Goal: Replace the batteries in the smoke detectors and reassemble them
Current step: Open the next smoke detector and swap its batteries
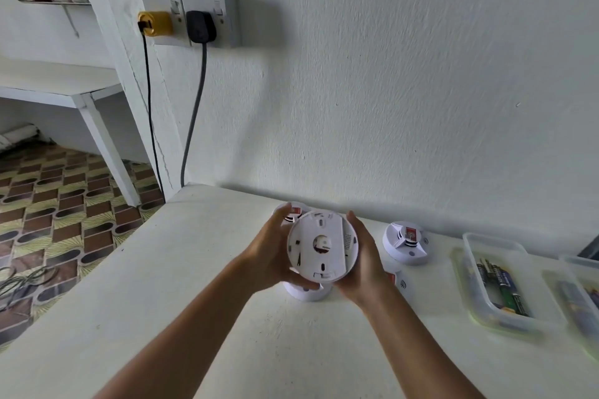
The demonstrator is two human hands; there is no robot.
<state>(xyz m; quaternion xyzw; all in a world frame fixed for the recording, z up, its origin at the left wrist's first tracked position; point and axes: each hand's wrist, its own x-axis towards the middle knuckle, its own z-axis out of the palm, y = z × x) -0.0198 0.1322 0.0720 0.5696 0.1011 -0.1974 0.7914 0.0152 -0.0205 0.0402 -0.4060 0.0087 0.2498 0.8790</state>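
Note:
I hold a round white smoke detector [322, 244] above the table, its back plate facing me. My left hand [270, 253] grips its left rim and my right hand [363, 261] cups its right rim. Another white detector [405, 243] with a red label lies on the table to the right. One more detector [306, 293] lies under my hands, and another [293, 209] shows partly behind my left fingers. A clear tray [486, 298] at the right holds several batteries [502, 285].
The white table [194, 269] stands against a white wall. A second clear container [580, 298] sits at the far right edge. Two plugs [176, 26] with cables hang from wall sockets at upper left. Patterned floor and a white shelf lie to the left.

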